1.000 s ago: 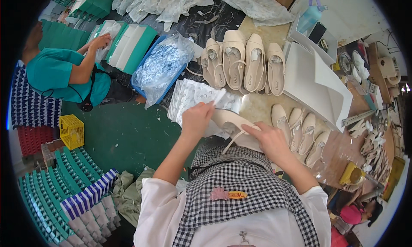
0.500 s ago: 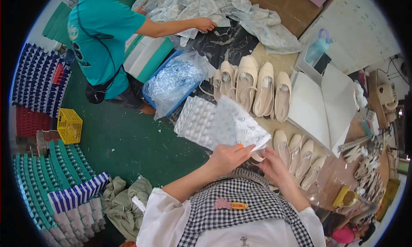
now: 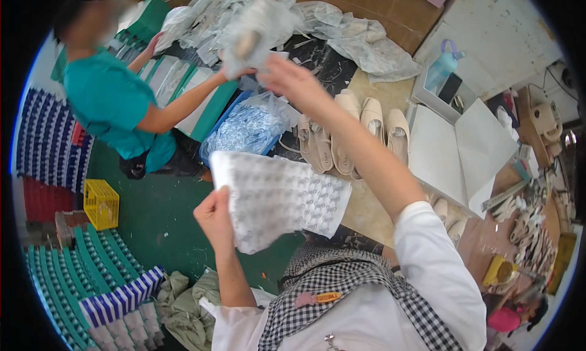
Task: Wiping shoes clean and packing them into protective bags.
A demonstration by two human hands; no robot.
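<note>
The left hand (image 3: 215, 215) is holding up a printed white sheet (image 3: 278, 198), fingers pinched shut on its left edge, so the sheet is hanging in the air in front of the chest, above the green floor (image 3: 165, 223). The right hand (image 3: 287, 76) is stretching far out over the table (image 3: 378, 204), meeting a crumpled clear bag (image 3: 253, 30); the fingers are lying against the bag, but whether they are closing on it I cannot tell. A co-worker in teal (image 3: 110, 107) is reaching an arm toward that same bag from the left. Beige shoes (image 3: 348, 131) are lying in a row on the table just beyond the sheet, a blue bag (image 3: 247, 128) beside them. A white box (image 3: 458, 155) is sitting open to the right, with a bottle (image 3: 442, 70) behind it.
</note>
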